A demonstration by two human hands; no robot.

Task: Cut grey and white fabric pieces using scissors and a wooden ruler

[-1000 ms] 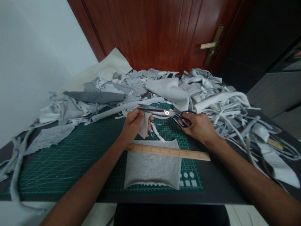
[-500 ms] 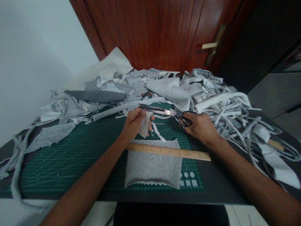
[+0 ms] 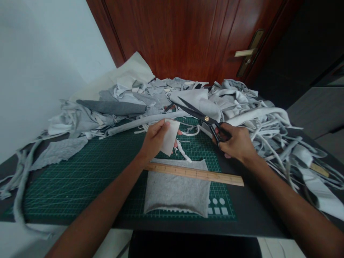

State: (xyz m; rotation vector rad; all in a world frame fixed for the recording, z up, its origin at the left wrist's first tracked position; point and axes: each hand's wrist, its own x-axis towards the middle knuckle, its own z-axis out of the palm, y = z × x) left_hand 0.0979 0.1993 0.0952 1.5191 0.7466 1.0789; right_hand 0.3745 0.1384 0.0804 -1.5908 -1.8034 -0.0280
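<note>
Cutting seems in hand: a scrap [image 3: 171,137] is pinched by the left hand [image 3: 155,140]. Scissors [image 3: 200,114] — blades parted, at two o'clock — are clenched by the right hand [image 3: 237,144]. Realignment is called for.

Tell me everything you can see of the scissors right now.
The scissors are large, with long dark metal blades, a brass-coloured pivot screw and black loop handles. The blades look shut or nearly so and point up and left, toward the scrap pile. The right hand grips the handles and holds the scissors up over the far edge of the green mat. Nothing else touches them. The blades are apart from the white piece in the left hand.
</note>
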